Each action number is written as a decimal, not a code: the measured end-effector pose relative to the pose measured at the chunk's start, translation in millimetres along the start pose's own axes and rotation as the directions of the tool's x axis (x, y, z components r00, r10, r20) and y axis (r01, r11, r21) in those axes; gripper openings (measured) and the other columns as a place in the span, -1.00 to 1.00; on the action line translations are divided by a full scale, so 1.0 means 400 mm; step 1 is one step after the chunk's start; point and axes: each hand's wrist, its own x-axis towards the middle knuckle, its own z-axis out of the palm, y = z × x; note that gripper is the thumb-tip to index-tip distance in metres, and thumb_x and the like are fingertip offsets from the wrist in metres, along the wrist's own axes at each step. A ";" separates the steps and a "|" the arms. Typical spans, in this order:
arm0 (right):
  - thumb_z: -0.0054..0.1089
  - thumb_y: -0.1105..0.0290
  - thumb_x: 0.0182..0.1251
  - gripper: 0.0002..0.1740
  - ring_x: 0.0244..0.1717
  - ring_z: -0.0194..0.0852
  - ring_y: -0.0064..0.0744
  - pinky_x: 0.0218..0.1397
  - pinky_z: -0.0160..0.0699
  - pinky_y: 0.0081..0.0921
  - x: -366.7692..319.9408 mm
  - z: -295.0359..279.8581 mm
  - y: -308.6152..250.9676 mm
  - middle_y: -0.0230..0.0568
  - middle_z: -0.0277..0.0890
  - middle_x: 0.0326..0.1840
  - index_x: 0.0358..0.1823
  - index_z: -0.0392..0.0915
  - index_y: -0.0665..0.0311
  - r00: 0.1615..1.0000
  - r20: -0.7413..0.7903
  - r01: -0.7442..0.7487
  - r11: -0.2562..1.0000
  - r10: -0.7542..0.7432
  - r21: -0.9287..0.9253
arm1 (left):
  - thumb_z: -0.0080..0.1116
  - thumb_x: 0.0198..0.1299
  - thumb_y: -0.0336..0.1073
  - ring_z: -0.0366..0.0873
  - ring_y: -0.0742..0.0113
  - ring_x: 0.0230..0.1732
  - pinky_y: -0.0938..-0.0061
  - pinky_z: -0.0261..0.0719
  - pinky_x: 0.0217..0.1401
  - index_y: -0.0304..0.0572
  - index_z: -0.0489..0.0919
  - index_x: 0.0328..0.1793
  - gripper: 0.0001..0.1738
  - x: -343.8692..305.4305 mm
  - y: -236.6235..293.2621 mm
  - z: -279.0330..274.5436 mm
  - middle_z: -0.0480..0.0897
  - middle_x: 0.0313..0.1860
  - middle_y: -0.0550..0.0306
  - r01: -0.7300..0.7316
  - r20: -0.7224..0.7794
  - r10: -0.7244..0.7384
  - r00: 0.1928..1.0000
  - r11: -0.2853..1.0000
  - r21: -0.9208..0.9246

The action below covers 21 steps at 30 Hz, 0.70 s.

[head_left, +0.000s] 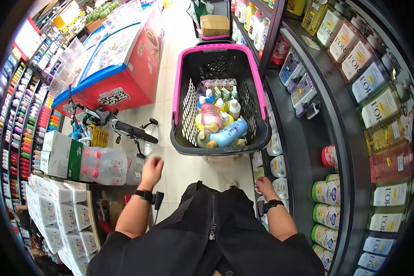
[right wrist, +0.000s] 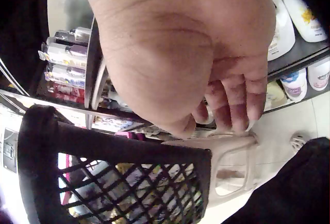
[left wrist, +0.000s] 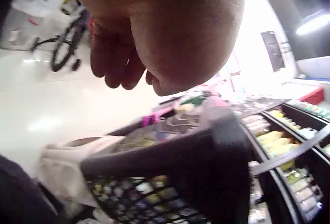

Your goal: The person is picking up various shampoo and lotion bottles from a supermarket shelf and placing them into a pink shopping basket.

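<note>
My left hand (head_left: 152, 174) hangs in the air left of the shopping basket, its fingers loosely curled around nothing. Beside the right-hand shelf is my right hand (head_left: 264, 187), empty too, with fingers relaxed and slightly bent in the right wrist view. Between and ahead of both hands stands the black basket (head_left: 218, 151) with a pink upper rim and handle. A blue bottle (head_left: 227, 134) lies across a pink bottle (head_left: 210, 115) in it, with several pump bottles (head_left: 233, 108) behind them. Beneath the basket shows a beige plastic stool (right wrist: 234, 157).
Dark shelves on the right carry large pump bottles (head_left: 381, 110), green-lidded tubs (head_left: 325, 191) and white bottles (head_left: 278, 166). On the left are a small bicycle (head_left: 131, 131), a red chest freezer (head_left: 133, 85), wrapped water jugs (head_left: 106, 164) and stacked white packs (head_left: 48, 216). A cardboard box (head_left: 215, 25) stands behind the basket.
</note>
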 end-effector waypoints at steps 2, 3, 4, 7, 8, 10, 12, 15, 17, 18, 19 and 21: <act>0.20 0.38 0.30 -0.65 -0.41 0.56 -0.47 -0.41 0.50 -0.51 0.007 0.006 -0.034 -0.24 0.56 -0.36 0.05 0.49 0.42 0.998 0.054 -0.014 0.998 0.011 0.065 | 0.22 0.27 -0.27 0.69 0.08 -0.26 0.30 0.61 -0.16 -0.29 0.64 -0.09 -0.78 0.104 0.122 -0.039 0.69 -0.33 -0.08 -0.194 -0.069 0.188 0.980 0.977 -0.090; 0.18 0.37 0.31 -0.66 -0.44 0.55 -0.45 -0.42 0.50 -0.51 0.005 0.004 -0.025 -0.23 0.55 -0.37 0.03 0.50 0.41 0.997 0.064 -0.041 0.999 0.040 0.011 | 0.22 0.25 -0.33 0.65 0.11 -0.31 0.33 0.58 -0.23 -0.28 0.62 -0.13 -0.83 0.138 0.210 -0.058 0.66 -0.36 -0.05 -0.361 -0.115 0.348 0.930 0.926 -0.115; 0.17 0.36 0.32 -0.68 -0.46 0.53 -0.44 -0.42 0.49 -0.51 -0.006 0.003 0.002 -0.22 0.54 -0.38 0.02 0.50 0.40 0.995 0.070 -0.067 0.997 0.070 -0.041 | 0.21 0.24 -0.37 0.64 0.11 -0.31 0.34 0.57 -0.25 -0.27 0.61 -0.13 -0.86 0.158 0.317 -0.097 0.65 -0.33 -0.05 -0.394 -0.023 0.394 0.919 0.918 -0.036; 0.15 0.35 0.33 -0.79 -0.45 0.59 -0.30 -0.42 0.51 -0.45 0.012 -0.043 0.340 -0.14 0.58 -0.38 -0.14 0.52 0.35 0.987 0.152 0.132 0.824 -0.056 -0.551 | 0.23 0.17 -0.37 0.63 -0.06 -0.23 0.16 0.57 -0.18 -0.22 0.59 -0.14 -0.85 0.264 0.447 -0.071 0.64 -0.33 -0.06 -0.617 0.173 0.614 0.770 0.786 -0.037; 0.16 0.37 0.30 -0.84 -0.43 0.63 -0.23 -0.40 0.54 -0.40 0.010 -0.054 0.482 -0.10 0.61 -0.38 -0.26 0.52 0.33 0.991 0.134 0.080 0.779 0.005 -0.622 | 0.24 0.16 -0.33 0.63 -0.09 -0.20 0.11 0.57 -0.16 -0.20 0.59 -0.12 -0.81 0.308 0.467 -0.037 0.64 -0.32 -0.06 -0.699 0.264 0.687 0.677 0.712 -0.058; 0.12 0.42 0.31 -0.86 -0.37 0.66 -0.09 -0.35 0.60 -0.22 -0.111 -0.057 0.611 0.03 0.65 -0.31 -0.25 0.51 0.37 0.950 0.267 0.060 0.749 0.160 -0.660 | 0.25 0.15 -0.27 0.63 -0.14 -0.18 0.05 0.57 -0.13 -0.17 0.59 -0.06 -0.74 0.377 0.507 0.035 0.66 -0.28 -0.09 -0.820 0.499 0.726 0.473 0.570 -0.053; 0.00 0.42 0.39 -0.75 -0.31 0.63 -0.05 -0.33 0.61 -0.09 -0.305 0.002 0.574 0.16 0.62 -0.22 -0.04 0.48 0.47 0.955 0.141 -0.165 0.859 0.263 -0.485 | 0.25 0.14 -0.17 0.64 -0.18 -0.19 -0.01 0.57 -0.11 -0.12 0.58 0.02 -0.65 0.445 0.532 0.125 0.67 -0.25 -0.14 -0.899 0.763 0.584 0.277 0.437 -0.008; 0.08 0.34 0.42 -0.73 -0.33 0.68 -0.10 -0.35 0.63 -0.14 -0.489 0.141 0.541 0.04 0.60 -0.38 -0.23 0.53 0.49 0.692 -0.212 -0.627 0.720 0.690 0.297 | 0.20 0.07 -0.21 0.67 -0.10 -0.23 -0.03 0.57 -0.16 -0.15 0.61 -0.07 -0.69 0.482 0.579 0.232 0.67 -0.30 -0.14 -0.970 0.881 0.447 0.154 0.238 0.049; 0.16 0.31 0.34 -0.75 -0.50 0.59 -0.17 -0.49 0.46 -0.16 -0.570 0.232 0.488 -0.07 0.56 -0.47 -0.27 0.56 0.41 0.603 -0.230 -0.639 0.635 0.764 0.435 | 0.16 -0.07 -0.26 0.58 0.01 -0.50 0.09 0.49 -0.40 -0.16 0.56 -0.49 -0.86 0.534 0.499 0.340 0.59 -0.54 -0.05 -0.999 0.826 0.563 -0.033 -0.005 -0.036; 0.16 0.31 0.34 -0.75 -0.49 0.59 -0.20 -0.49 0.46 -0.19 -0.580 0.289 0.513 -0.10 0.56 -0.47 -0.28 0.56 0.41 0.606 -0.231 -0.580 0.621 0.762 0.527 | 0.18 -0.14 -0.25 0.54 0.05 -0.57 0.13 0.43 -0.48 -0.06 0.52 -0.61 -0.87 0.572 0.447 0.404 0.56 -0.59 0.01 -0.997 0.871 0.487 -0.060 0.005 -0.071; 0.17 0.31 0.34 -0.75 -0.47 0.59 -0.22 -0.49 0.46 -0.23 -0.573 0.347 0.544 -0.13 0.56 -0.46 -0.29 0.55 0.41 0.616 -0.233 -0.513 0.607 0.753 0.606 | 0.20 -0.11 -0.27 0.62 0.08 -0.48 0.16 0.53 -0.40 -0.01 0.56 -0.61 -0.89 0.503 0.554 0.338 0.62 -0.52 0.05 -0.983 0.914 0.391 0.107 -0.094 0.155; 0.16 0.32 0.33 -0.78 -0.48 0.54 -0.32 -0.48 0.46 -0.33 -0.576 0.437 0.445 -0.23 0.51 -0.49 -0.38 0.53 0.36 0.621 -0.292 -0.470 0.643 0.728 0.605 | 0.26 0.04 -0.29 0.73 0.05 0.01 0.22 0.68 -0.01 -0.20 0.74 -0.06 -0.67 0.528 0.521 0.379 0.74 -0.05 -0.08 -0.993 0.959 0.278 0.054 -0.088 0.081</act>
